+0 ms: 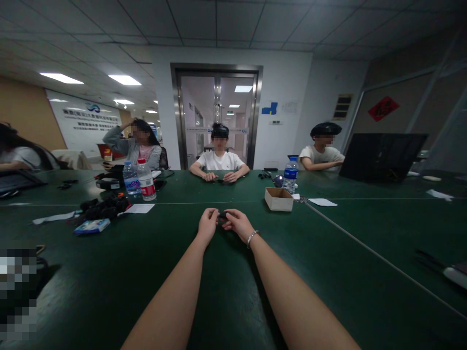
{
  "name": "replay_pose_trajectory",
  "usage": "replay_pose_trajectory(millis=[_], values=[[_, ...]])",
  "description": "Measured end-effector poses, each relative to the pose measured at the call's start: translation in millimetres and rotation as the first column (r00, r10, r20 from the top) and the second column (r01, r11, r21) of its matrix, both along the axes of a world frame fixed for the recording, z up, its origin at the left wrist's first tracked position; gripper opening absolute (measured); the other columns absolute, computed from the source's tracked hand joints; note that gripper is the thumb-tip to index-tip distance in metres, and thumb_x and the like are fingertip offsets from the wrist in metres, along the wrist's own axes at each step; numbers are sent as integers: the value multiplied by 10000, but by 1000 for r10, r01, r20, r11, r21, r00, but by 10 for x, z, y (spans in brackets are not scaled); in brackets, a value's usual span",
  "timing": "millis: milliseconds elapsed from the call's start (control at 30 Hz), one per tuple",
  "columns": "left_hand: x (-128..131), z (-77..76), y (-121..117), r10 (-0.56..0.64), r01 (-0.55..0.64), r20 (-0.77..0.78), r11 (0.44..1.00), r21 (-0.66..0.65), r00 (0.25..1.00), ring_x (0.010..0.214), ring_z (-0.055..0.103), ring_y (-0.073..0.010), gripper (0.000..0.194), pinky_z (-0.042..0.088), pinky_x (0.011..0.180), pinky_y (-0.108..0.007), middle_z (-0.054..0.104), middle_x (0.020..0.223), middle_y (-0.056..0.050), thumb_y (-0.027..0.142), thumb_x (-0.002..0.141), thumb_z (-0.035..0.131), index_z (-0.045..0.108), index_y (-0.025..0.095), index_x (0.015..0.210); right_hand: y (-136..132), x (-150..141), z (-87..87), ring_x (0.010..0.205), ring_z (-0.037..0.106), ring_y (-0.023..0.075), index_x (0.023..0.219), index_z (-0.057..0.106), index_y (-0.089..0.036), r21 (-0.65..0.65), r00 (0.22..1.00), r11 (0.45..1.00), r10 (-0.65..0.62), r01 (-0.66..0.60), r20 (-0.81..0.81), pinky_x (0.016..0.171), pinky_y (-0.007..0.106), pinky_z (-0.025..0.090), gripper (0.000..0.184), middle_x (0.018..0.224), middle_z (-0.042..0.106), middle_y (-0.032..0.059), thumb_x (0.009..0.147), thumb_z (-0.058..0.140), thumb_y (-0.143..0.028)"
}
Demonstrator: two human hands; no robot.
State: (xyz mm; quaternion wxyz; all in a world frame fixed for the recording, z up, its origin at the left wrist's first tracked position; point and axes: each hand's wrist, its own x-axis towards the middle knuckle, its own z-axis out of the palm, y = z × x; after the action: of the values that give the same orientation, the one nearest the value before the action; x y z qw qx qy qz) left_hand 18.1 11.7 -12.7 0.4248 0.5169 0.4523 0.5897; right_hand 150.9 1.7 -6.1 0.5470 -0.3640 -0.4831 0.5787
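Observation:
Both of my arms reach forward over the dark green table (226, 287). Between my fingertips is a small black object (222, 215), too small and dark to name. My right hand (236, 222), with a silver bracelet (251, 238) at its wrist, has its fingers closed around the object's right side. From the other side my left hand (207, 224) pinches the object's left end with thumb and fingers. My fingers hide part of it. An open cardboard box (278, 199) stands to the right, beyond my right hand.
Water bottles (146, 181) stand at the back left, near a heap of black items (104, 208) and a blue-white packet (92, 226). Another bottle (291, 175) stands behind the box. A person (219, 163) sits opposite, and a black monitor (383, 155) stands at the right.

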Motion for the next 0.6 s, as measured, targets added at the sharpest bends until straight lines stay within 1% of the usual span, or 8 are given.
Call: replay_pose_trajectory(millis=[100,200,400,600], values=[[-24,49,-47,24,-23,-63,1000,8,998,694,539,-135,264,414,577,-219,598,823,-70,369,744,553,592,135,860,3,-3,6,509,606,106,954,562,-130,6,1000,1000,-15,15,13,480,198,517,156,677,605,26,805,586,-171],[-47,75,-70,54,-53,-96,999,11,994,675,537,-143,319,410,583,-233,596,759,-59,426,732,544,600,131,839,5,-11,13,486,587,93,936,581,-121,-5,999,999,-33,34,21,460,182,508,151,630,573,5,792,605,-159],[-55,37,-33,84,-81,-144,996,26,986,597,516,-131,383,390,567,-232,569,651,-30,501,702,545,604,133,791,6,-7,4,504,593,85,980,576,-112,1,999,999,-40,40,21,477,166,505,192,683,598,21,788,580,-98],[-56,56,-44,90,-93,-167,996,-13,982,601,513,-134,384,384,569,-235,562,650,-30,512,711,528,600,139,766,29,7,-27,534,600,94,992,588,-114,11,999,999,-41,41,26,503,179,519,213,688,603,26,779,589,-103]])
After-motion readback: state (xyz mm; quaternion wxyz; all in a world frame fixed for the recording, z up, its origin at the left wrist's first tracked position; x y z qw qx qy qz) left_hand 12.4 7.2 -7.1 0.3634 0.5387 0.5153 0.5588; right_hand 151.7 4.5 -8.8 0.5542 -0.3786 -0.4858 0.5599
